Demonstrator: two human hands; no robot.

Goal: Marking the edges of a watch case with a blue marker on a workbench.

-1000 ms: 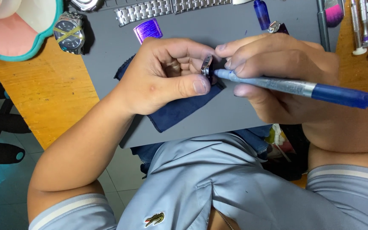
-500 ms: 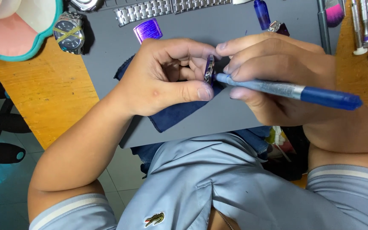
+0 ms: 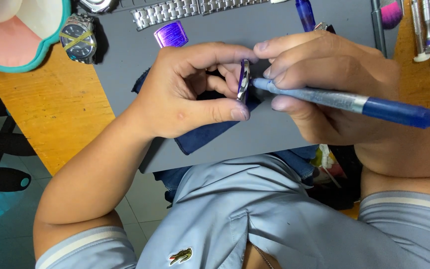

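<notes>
Over the grey work mat (image 3: 284, 134), seen from the head camera, both hands meet close together at the middle. The left hand (image 3: 190, 94) pinches a small round watch case (image 3: 244, 79) on edge between thumb and fingers, gripping it firmly above a dark blue cloth (image 3: 200, 139) that lies on the mat. The right hand (image 3: 334, 84) is closed around a blue-handled tool (image 3: 344, 102), its tip touching the edge of the case. Whether that tip is seated in a gap cannot be told.

The step in hand looks like working the tool at the case's rim, perhaps prying or seating a part. The next move would call for a steady grip by the left hand and light, controlled pressure at the tip, since a slip could scratch the case or jab a finger.

Further back on the mat lie a metal watch bracelet (image 3: 175, 11) and a purple piece (image 3: 171, 35); a wristwatch (image 3: 78, 39) rests at the mat's left edge, on the orange wooden table (image 3: 51, 109).
</notes>
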